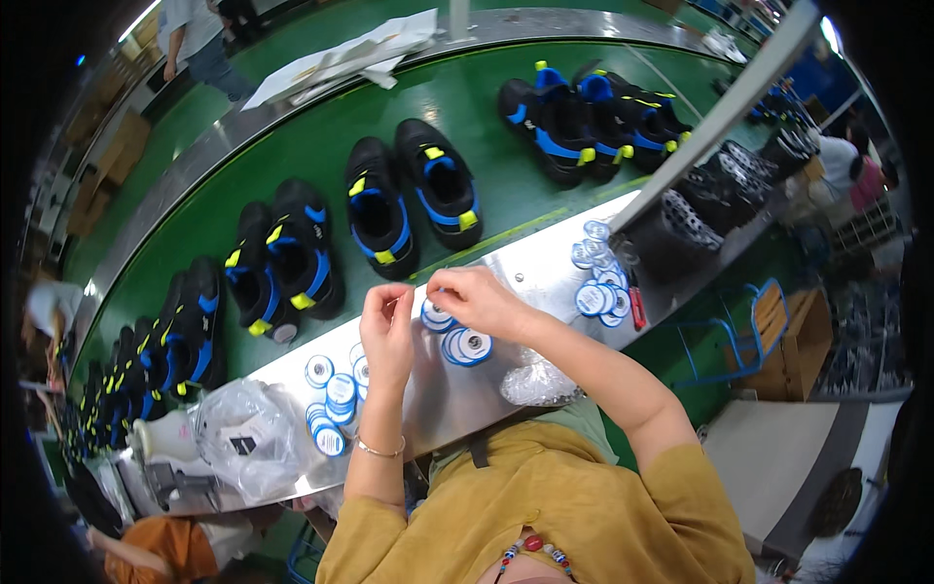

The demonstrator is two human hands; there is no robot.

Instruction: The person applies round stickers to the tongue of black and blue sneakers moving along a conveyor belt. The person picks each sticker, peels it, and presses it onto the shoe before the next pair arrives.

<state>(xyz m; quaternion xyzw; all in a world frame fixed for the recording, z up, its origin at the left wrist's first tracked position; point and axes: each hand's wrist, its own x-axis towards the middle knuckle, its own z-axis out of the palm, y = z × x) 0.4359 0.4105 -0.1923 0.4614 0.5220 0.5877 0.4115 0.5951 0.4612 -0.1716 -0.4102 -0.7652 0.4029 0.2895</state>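
Note:
My left hand point(388, 329) and my right hand point(477, 300) are raised close together over the steel table point(438, 404), fingertips pinched. Whatever they hold, if anything, is too small to make out. Just below my right hand lies a small stack of round blue-and-white tags point(469, 346), and another tag point(434, 315) shows between the two hands. Beside my left forearm is a spread of the same round tags point(341, 391). Beyond my fingers stands a pair of black shoes point(379, 212) with blue linings and yellow tabs.
More shoes point(282, 258) line the green conveyor belt point(321, 146). Further tags point(595, 297) and a red-handled tool point(637, 307) lie right, by a slanted post point(715, 112). Plastic bags point(243, 438) rest left, with clear plastic point(538, 383) near my right arm. A person point(199, 49) stands across.

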